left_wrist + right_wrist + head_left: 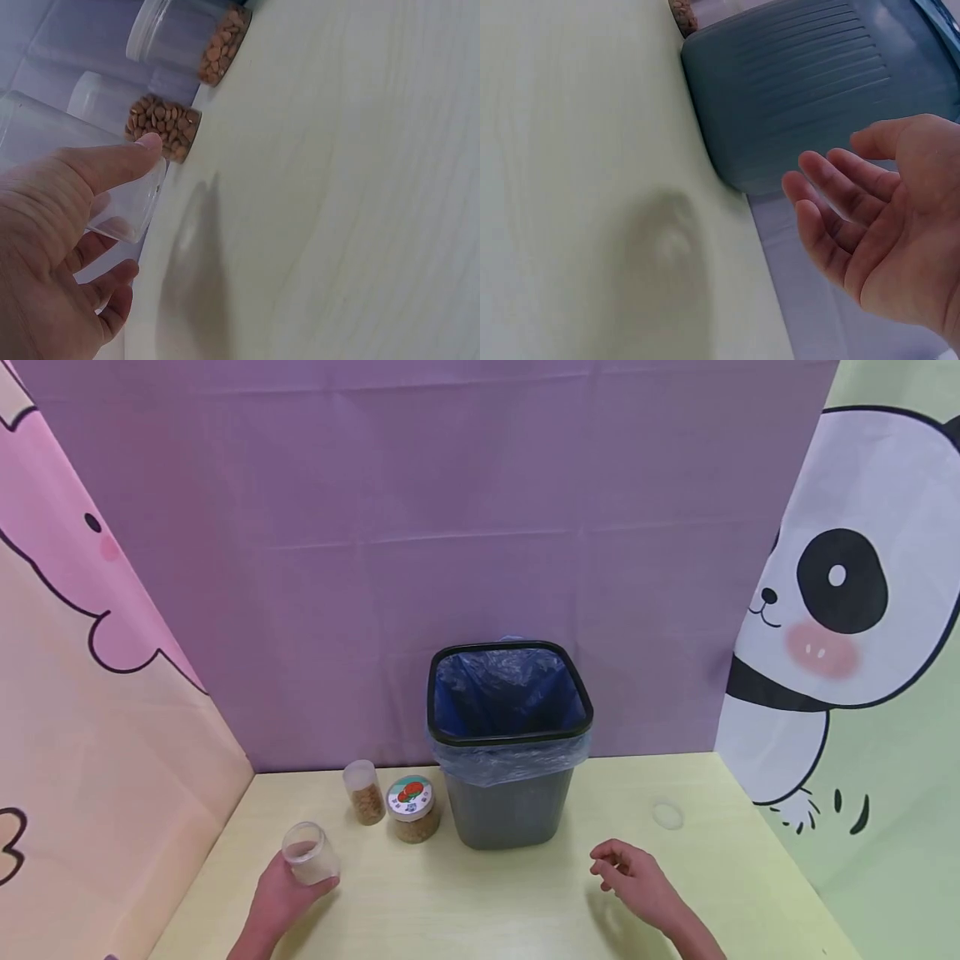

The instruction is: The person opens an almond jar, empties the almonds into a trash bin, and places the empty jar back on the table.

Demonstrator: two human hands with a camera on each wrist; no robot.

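My left hand [281, 897] grips a clear plastic jar [315, 862] between thumb and fingers, raised a little above the table. The jar is open-topped and slightly tilted, and no contents show inside it. Behind it stands a slim clear container [367, 800] partly filled with brown pellets. Next to that is a wider jar [415, 823] of similar pellets, its lid [410, 797] printed with red pictures. My right hand [637, 881] hovers over the table on the right, fingers loosely curled around nothing. Nearest to it are the bin and a thin clear ring-like piece [667, 815].
A grey trash bin [506, 810] with a black rim and blue bag liner stands at the table's back middle. The pale wooden table [465, 910] meets a purple backdrop [315, 568] behind. Cartoon-printed panels, one with a panda [885, 677], border both sides.
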